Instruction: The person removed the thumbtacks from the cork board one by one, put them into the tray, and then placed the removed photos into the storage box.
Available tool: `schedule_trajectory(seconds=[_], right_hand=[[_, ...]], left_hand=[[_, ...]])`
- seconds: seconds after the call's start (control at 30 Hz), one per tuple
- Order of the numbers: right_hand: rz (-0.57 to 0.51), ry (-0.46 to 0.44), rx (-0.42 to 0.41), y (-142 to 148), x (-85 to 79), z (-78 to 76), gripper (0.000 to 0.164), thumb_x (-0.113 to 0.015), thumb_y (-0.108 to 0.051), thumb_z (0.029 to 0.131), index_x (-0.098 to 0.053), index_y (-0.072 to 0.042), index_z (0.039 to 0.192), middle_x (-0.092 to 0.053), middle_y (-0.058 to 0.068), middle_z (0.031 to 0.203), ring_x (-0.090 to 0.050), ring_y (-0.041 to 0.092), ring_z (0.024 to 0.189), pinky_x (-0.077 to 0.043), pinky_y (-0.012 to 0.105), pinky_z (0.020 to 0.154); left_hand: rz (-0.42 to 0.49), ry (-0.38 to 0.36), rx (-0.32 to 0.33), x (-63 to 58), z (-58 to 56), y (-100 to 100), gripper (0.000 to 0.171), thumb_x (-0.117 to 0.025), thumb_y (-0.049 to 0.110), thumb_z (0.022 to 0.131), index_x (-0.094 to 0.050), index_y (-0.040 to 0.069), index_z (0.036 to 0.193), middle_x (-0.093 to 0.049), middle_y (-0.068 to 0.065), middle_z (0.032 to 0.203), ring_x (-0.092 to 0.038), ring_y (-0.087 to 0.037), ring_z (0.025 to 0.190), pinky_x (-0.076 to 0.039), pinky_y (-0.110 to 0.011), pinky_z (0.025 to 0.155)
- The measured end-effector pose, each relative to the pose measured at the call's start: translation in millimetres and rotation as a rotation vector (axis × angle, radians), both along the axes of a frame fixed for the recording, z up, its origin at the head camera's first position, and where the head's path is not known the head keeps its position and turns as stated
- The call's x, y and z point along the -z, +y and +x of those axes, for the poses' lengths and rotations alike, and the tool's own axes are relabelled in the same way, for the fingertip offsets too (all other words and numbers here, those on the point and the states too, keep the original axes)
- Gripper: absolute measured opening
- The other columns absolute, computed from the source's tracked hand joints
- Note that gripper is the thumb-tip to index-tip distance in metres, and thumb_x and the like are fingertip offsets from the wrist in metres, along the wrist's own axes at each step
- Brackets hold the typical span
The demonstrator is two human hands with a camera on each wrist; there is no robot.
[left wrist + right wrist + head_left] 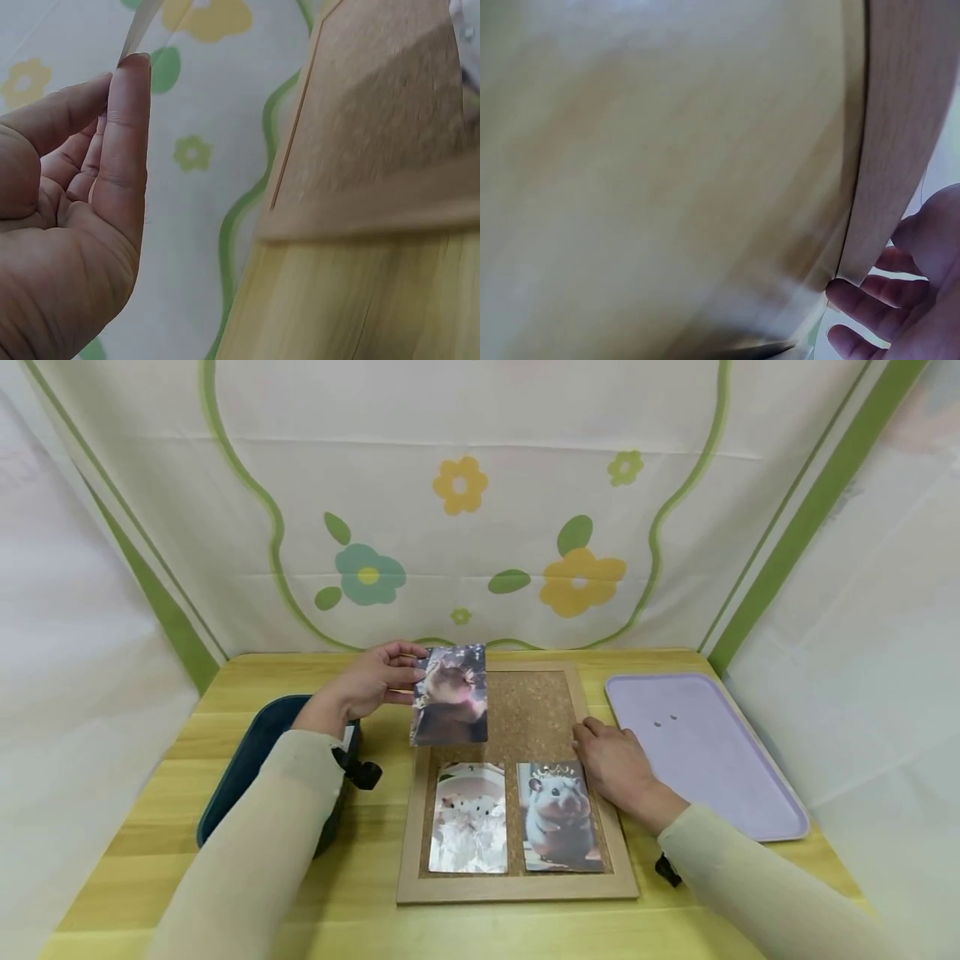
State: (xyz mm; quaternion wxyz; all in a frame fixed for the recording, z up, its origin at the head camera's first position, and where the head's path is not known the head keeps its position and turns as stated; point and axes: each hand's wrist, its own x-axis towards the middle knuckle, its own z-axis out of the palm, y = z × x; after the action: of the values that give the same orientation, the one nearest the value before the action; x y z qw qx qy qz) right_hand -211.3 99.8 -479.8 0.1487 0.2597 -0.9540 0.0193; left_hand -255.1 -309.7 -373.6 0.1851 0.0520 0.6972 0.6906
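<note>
Photo print hangs over the upper left part of the framed corkboard. Leftmost, a dark teal bin sits on the worktop under the left forearm, which slants forward and inward. Thumb and fingers of the left hand pinch the print's left edge. Below, a glossy, glare-washed print and a crowned-hamster print lie side by side. The right hand reaches in, bent fingers gripping the frame's right edge, beside a lavender tray.
</note>
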Motion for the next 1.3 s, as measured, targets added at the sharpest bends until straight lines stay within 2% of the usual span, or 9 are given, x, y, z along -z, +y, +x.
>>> schedule_trajectory(seconds=[0.27,0.43,0.57,0.83,0.97,1.13,1.3], right_hand=[[0.006,0.008,0.004,2.4,-0.6,-3.5,0.017,-0.063,-0.018,0.106,-0.069,-0.003,0.109,-0.069,0.014,0.106,-0.069,0.036,0.082,-0.055,0.053,0.065],[0.007,0.001,0.015,5.6,-1.5,-2.9,0.019,-0.062,-0.018,0.106,-0.069,-0.002,0.112,-0.069,0.016,0.109,-0.070,0.037,0.084,-0.055,0.054,0.067],[0.008,-0.011,0.031,9.2,-1.4,-2.3,0.020,-0.061,-0.019,0.107,-0.069,-0.002,0.114,-0.070,0.016,0.112,-0.070,0.039,0.087,-0.055,0.056,0.070],[0.005,-0.001,0.023,11.2,1.1,-4.4,0.020,-0.061,-0.019,0.107,-0.069,-0.002,0.114,-0.070,0.016,0.112,-0.070,0.038,0.086,-0.056,0.057,0.070],[0.003,-0.004,0.026,11.5,2.2,-4.7,0.020,-0.061,-0.020,0.108,-0.069,-0.002,0.112,-0.070,0.016,0.111,-0.070,0.038,0.086,-0.056,0.057,0.070],[0.008,-0.008,0.037,12.6,3.2,-5.0,0.024,-0.060,-0.021,0.108,-0.070,-0.001,0.118,-0.070,0.018,0.118,-0.071,0.039,0.091,-0.057,0.058,0.073],[0.019,-0.014,0.050,13.8,3.6,-5.3,0.027,-0.060,-0.023,0.108,-0.070,-0.002,0.122,-0.070,0.018,0.121,-0.072,0.039,0.095,-0.057,0.058,0.074]], left_hand=[[-0.066,0.013,-0.004,-3.6,12.8,-43.6,0.028,-0.059,0.008,0.108,-0.055,0.013,0.135,-0.055,0.001,0.104,-0.062,-0.014,0.081,-0.063,-0.034,0.077],[-0.069,0.011,-0.008,-3.4,22.2,-69.0,0.026,-0.059,0.008,0.108,-0.056,0.015,0.133,-0.058,0.003,0.102,-0.063,-0.011,0.079,-0.063,-0.032,0.074],[-0.057,-0.009,-0.015,-2.2,30.1,-88.6,0.025,-0.060,0.006,0.108,-0.057,0.015,0.131,-0.062,0.004,0.101,-0.067,-0.012,0.081,-0.063,-0.031,0.072],[-0.133,-0.036,-0.047,-2.4,48.8,-133.0,0.026,-0.060,0.006,0.107,-0.057,0.015,0.131,-0.065,0.002,0.106,-0.070,-0.013,0.087,-0.065,-0.032,0.075],[-0.128,-0.055,-0.039,-2.0,55.7,-152.1,0.026,-0.060,0.004,0.107,-0.060,0.016,0.129,-0.066,0.001,0.106,-0.070,-0.014,0.088,-0.065,-0.033,0.076],[-0.162,-0.063,-0.026,1.8,62.6,-167.0,0.026,-0.061,0.004,0.106,-0.060,0.017,0.128,-0.065,0.001,0.105,-0.067,-0.013,0.085,-0.064,-0.032,0.074],[-0.204,-0.071,-0.003,7.9,65.9,-171.1,0.026,-0.062,0.006,0.106,-0.060,0.018,0.129,-0.064,0.003,0.106,-0.066,-0.012,0.086,-0.064,-0.033,0.077]])
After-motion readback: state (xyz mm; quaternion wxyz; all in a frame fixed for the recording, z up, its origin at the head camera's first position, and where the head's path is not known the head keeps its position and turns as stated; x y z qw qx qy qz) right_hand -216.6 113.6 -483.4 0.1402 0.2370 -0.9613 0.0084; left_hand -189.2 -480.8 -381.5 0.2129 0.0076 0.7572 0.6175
